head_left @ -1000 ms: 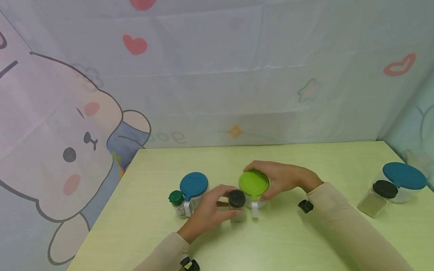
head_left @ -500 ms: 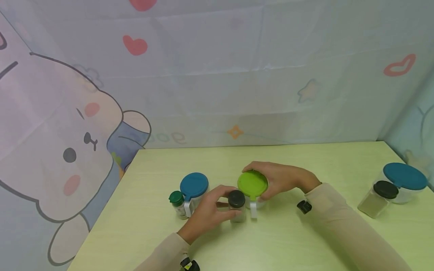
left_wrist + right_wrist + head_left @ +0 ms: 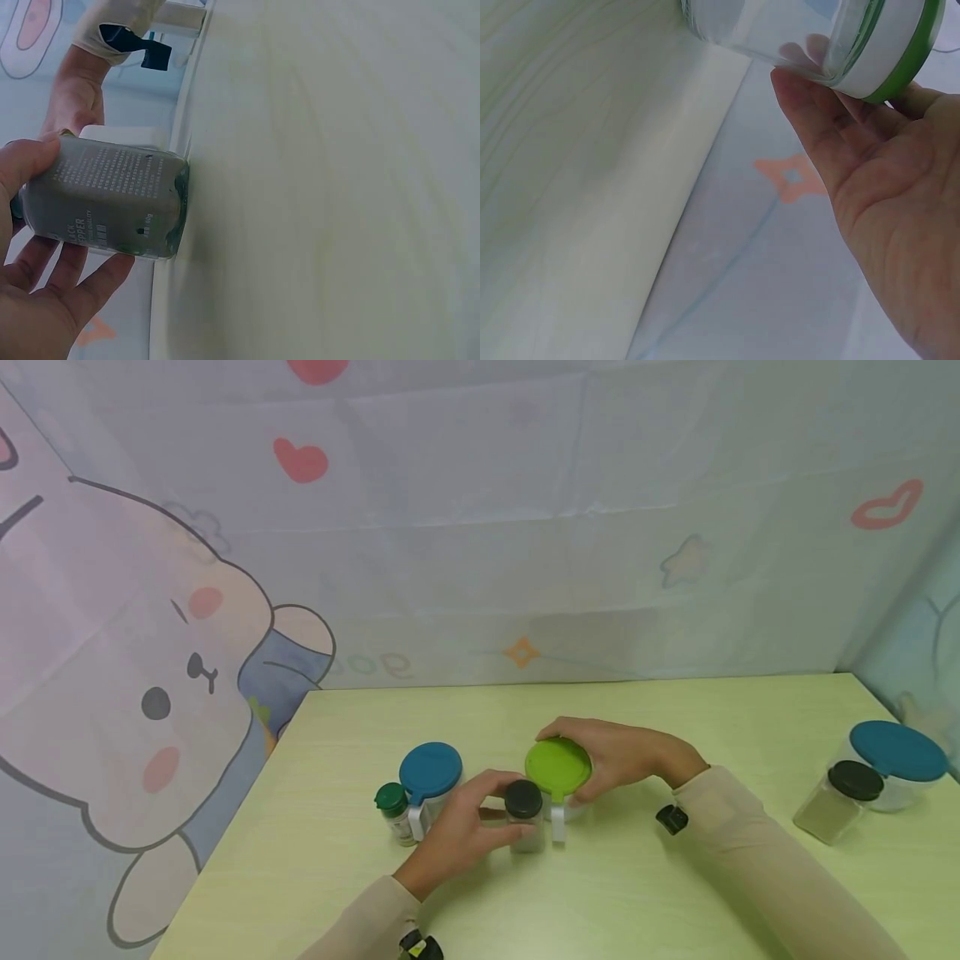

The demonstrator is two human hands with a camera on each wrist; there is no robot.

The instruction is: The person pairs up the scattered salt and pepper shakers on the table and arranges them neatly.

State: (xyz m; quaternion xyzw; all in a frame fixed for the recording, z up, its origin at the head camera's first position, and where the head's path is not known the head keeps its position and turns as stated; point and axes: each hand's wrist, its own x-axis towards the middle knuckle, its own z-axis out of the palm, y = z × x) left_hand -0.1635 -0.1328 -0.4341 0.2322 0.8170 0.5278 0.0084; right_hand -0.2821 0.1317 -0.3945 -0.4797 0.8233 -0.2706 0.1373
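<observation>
My left hand [image 3: 463,833] holds a black-lidded pepper jar [image 3: 524,800] between thumb and fingers; it stands upright on the table. In the left wrist view the pepper jar [image 3: 112,196] shows printed text on its side, with "PEPPER" partly readable. Right beside it, my right hand [image 3: 626,755] grips a clear jar with a lime-green lid [image 3: 558,767] and a white handle that points toward me. Seen from the right wrist, fingers curve around the clear glass body [image 3: 772,26] below its white collar. The two jars are close together; whether they touch I cannot tell.
Left of my left hand stand a blue-lidded jar [image 3: 431,769] with a white handle and a small green-capped spice bottle [image 3: 394,814]. At the table's right edge are another blue-lidded jar [image 3: 897,752] and a black-lidded shaker [image 3: 834,806]. A printed curtain [image 3: 480,568] hangs behind the table.
My right hand and the green-lidded jar have shifted slightly left, toward the pepper jar. My left hand and the pepper jar stay in place.
</observation>
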